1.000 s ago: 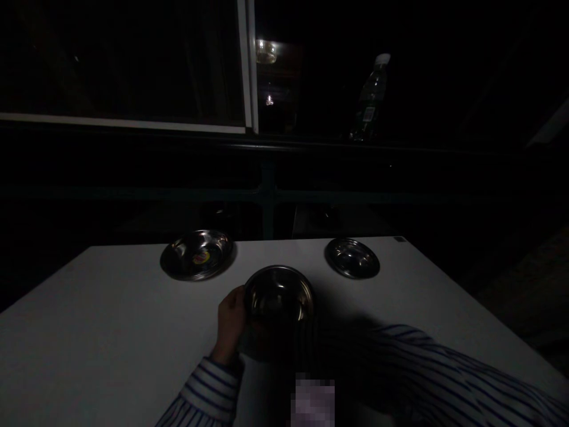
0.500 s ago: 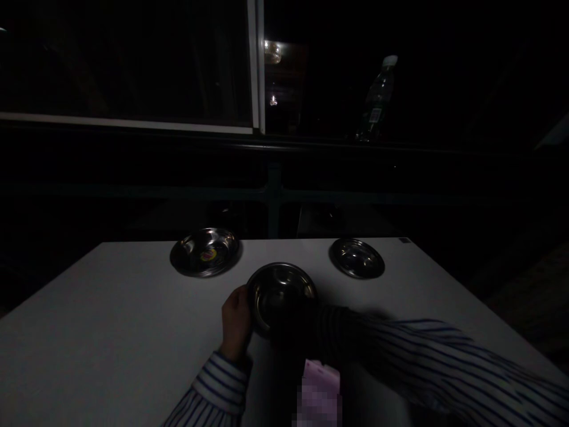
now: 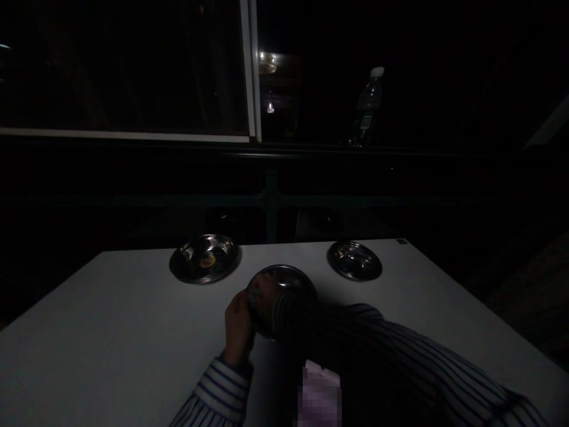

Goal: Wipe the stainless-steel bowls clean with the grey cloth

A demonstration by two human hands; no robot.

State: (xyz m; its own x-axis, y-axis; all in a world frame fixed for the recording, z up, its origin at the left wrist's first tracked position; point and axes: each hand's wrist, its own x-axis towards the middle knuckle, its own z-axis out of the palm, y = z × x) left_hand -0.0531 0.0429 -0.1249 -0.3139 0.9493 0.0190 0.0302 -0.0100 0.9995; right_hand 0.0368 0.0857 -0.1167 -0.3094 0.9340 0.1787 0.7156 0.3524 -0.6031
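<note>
Metal bowl held at its rim on the white table.
On the white table (image 3: 133, 332), the metal bowl (image 3: 291, 276) sits centrally, nearer me than the left dish (image 3: 222, 252) and right dish (image 3: 355, 261). My left hand (image 3: 238, 326) pinches the bowl's left rim; my right hand (image 3: 265, 292) reaches inside, against the left wall. Darkness hides its fingertips, so I cannot tell its grip.

My left hand (image 3: 239, 325) grips the near-left rim of the middle steel bowl (image 3: 291, 277); my right hand (image 3: 265, 292) reaches inside, close to that same edge; the stickered metal dish (image 3: 204, 258) sits farther left on the white table (image 3: 133, 320), the smaller dish (image 3: 354, 261) farther right.
</note>
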